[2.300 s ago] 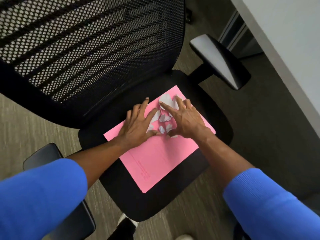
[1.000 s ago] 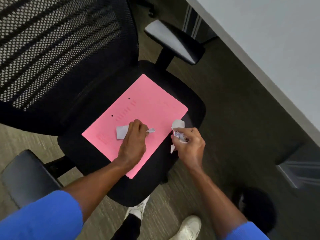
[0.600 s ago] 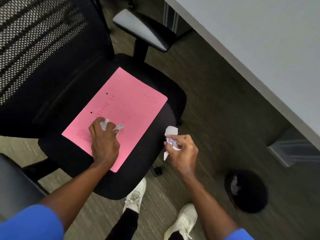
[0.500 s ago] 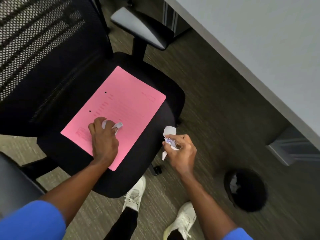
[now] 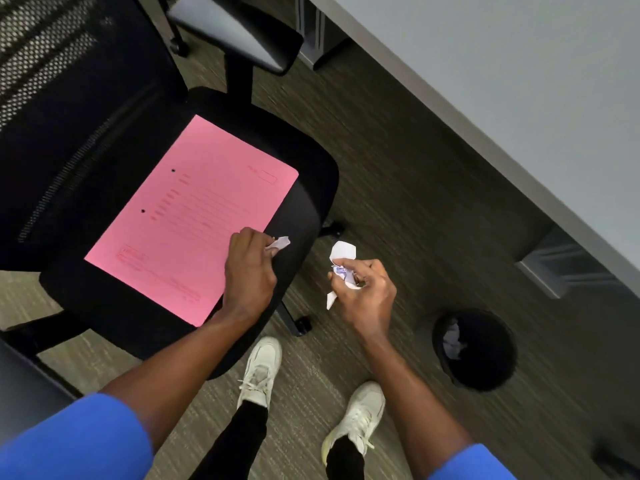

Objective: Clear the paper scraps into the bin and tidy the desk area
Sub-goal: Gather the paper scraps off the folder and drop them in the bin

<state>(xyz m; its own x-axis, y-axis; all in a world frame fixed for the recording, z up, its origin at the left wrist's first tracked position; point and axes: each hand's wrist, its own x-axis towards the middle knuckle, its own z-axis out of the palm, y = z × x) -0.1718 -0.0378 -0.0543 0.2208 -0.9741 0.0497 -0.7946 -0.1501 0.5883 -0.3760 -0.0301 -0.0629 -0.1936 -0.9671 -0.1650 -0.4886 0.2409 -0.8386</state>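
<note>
Scraps (image 5: 341, 268) bunched in right hand (image 5: 363, 296), bin (image 5: 485, 375) nearby.

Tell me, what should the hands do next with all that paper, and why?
Probably carry both handfuls over to the black bin and drop them in. The left hand and right hand are each closed on white paper scraps, the pink folder on the chair looks cleared, and the bin stands open on the floor at the right, with paper already inside.

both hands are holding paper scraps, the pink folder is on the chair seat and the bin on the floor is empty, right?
Not quite: the head view shows the bin already has crumpled paper inside. The rest holds: the left hand and right hand grip scraps, and the folder lies on the chair seat.
</note>
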